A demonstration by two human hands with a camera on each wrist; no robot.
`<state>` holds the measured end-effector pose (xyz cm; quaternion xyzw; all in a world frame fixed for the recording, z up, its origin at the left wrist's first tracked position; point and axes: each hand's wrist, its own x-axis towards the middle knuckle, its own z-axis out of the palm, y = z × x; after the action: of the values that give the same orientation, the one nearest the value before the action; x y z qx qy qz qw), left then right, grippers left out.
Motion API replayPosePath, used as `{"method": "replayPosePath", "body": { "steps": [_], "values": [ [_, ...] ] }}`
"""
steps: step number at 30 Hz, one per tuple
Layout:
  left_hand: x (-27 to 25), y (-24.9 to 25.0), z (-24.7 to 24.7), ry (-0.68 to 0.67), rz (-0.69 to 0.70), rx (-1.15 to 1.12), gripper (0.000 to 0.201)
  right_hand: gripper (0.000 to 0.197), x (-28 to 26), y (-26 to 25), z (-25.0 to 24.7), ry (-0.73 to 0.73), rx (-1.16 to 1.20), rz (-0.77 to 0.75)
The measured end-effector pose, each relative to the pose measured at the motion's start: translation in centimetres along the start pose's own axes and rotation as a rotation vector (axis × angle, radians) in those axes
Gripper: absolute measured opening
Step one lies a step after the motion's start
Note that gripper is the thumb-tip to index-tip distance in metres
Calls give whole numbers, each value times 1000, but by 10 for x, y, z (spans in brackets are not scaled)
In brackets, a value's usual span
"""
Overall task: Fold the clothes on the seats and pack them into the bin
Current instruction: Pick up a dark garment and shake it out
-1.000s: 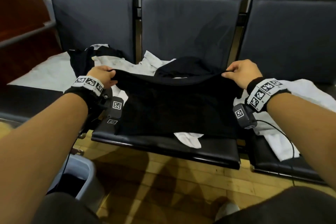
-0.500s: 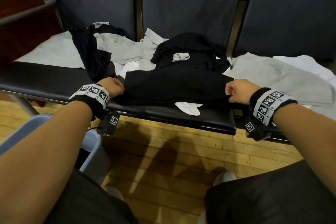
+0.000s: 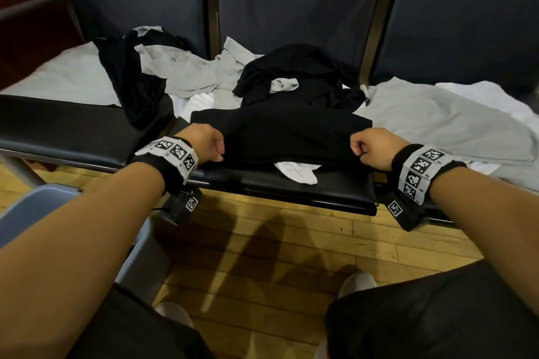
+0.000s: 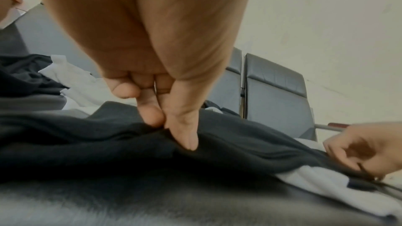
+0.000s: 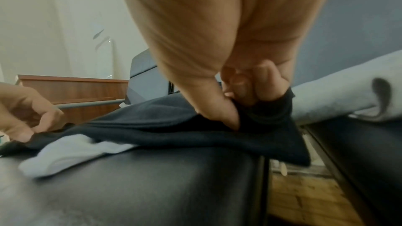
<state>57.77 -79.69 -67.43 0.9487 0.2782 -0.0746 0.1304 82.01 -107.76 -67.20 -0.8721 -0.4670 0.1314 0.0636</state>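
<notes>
A black garment point(image 3: 291, 134) lies folded over on the middle seat point(image 3: 306, 192), its doubled edge toward me. My left hand point(image 3: 210, 146) pinches its near left corner between thumb and forefinger, as the left wrist view shows on the black garment point(image 4: 130, 143) under my left hand point(image 4: 165, 125). My right hand point(image 3: 367, 148) grips the near right corner; in the right wrist view my right hand point(image 5: 239, 109) has curled fingers bunching the black garment point(image 5: 195, 133). A white cloth point(image 3: 297, 172) pokes out from under it. The grey-blue bin point(image 3: 43, 207) stands on the floor at lower left.
Unfolded clothes cover the seats behind: a black piece point(image 3: 131, 87), grey shirts point(image 3: 186, 73), a crumpled black piece point(image 3: 300, 76), and a grey garment point(image 3: 437, 122) on the right seat. Wooden floor point(image 3: 277, 256) lies below; my knees are at the bottom.
Both hands brought the far edge of the black garment toward me and down onto its near edge, folding it in half. They now hold the doubled corners low on the seat.
</notes>
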Motion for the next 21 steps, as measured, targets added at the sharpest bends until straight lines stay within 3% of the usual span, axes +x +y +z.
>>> {"method": "replayPosePath", "body": {
  "steps": [5,9,12,16,21],
  "values": [
    [-1,-11,-13,-24,-4,-147,15,16,-1,-12,-14,-159,-75,35],
    [10,-27,-19,179,-255,-240,22,11,19,-44,-20,103,97,19],
    [25,-37,-18,138,-442,-228,44,34,38,-77,-8,129,102,-7],
    [39,-34,-12,75,-542,-286,66,72,60,-108,14,3,118,-13],
    [46,-37,-8,48,-571,-221,71,83,73,-115,32,-149,-19,49]
  ]
}}
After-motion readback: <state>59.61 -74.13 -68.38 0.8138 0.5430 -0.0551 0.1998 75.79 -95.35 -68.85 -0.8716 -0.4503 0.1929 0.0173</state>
